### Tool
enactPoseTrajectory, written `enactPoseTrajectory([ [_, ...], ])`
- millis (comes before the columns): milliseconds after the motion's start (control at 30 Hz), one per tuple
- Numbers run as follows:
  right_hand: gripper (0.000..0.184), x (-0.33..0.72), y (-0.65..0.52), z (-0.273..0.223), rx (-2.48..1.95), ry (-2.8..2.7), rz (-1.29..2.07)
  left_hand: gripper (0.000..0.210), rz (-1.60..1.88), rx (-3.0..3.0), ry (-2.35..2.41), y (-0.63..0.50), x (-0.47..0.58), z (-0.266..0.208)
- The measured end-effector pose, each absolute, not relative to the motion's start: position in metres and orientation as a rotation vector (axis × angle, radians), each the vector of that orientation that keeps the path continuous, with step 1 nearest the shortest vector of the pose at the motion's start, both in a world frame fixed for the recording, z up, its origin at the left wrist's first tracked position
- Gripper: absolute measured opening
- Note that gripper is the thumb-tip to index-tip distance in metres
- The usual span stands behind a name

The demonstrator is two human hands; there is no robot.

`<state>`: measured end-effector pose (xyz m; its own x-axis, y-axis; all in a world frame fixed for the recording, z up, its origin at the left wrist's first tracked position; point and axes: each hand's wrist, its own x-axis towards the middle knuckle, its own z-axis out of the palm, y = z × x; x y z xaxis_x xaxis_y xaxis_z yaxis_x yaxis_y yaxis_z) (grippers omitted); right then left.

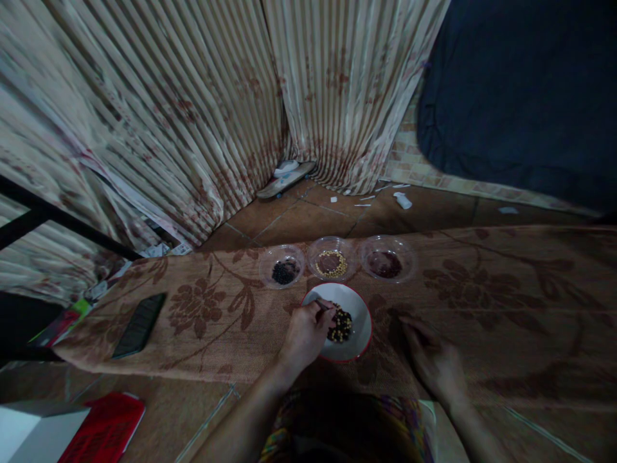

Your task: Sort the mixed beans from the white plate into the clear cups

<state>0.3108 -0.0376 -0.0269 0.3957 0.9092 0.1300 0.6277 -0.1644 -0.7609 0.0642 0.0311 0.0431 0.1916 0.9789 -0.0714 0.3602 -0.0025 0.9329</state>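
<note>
A white bowl with a red rim (362,350) stands in front of me, holding a mix of black and yellow beans (341,325). My left hand (308,328) is over the bowl's left side, its thumb and fingers pinched together just beside the beans. What is between those fingertips is too small to make out. To the right of the bowl, my right hand (436,363) rests on the patterned cloth, fingers loosely stretched and holding nothing visible. Behind the bowl stand three clear plastic bowls: one with black beans (284,272), one with yellow beans (339,265), one with dark red beans (388,264).
A brown floral cloth (202,347) covers the long low surface. At its left lies a dark phone (139,325). Beyond it, a skateboard (288,180) and white scraps (402,200) lie on the tiled floor by striped curtains (193,96). A red item (108,424) is at lower left.
</note>
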Motion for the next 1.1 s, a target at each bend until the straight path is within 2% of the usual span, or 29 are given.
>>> enactPoseTrajectory([
  [633,0.044,0.310,-0.038,-0.025,-1.886,-1.306,0.503,0.015,0.861,1.570,1.308,0.031,0.064,0.045],
  [933,0.043,0.310,-0.039,-0.025,-1.875,-1.351,0.484,0.017,0.917,1.441,1.321,0.031,0.058,0.072],
  [1100,0.046,0.314,-0.040,-0.030,-1.947,-1.365,0.460,0.023,1.098,1.319,1.362,0.047,0.035,0.091],
])
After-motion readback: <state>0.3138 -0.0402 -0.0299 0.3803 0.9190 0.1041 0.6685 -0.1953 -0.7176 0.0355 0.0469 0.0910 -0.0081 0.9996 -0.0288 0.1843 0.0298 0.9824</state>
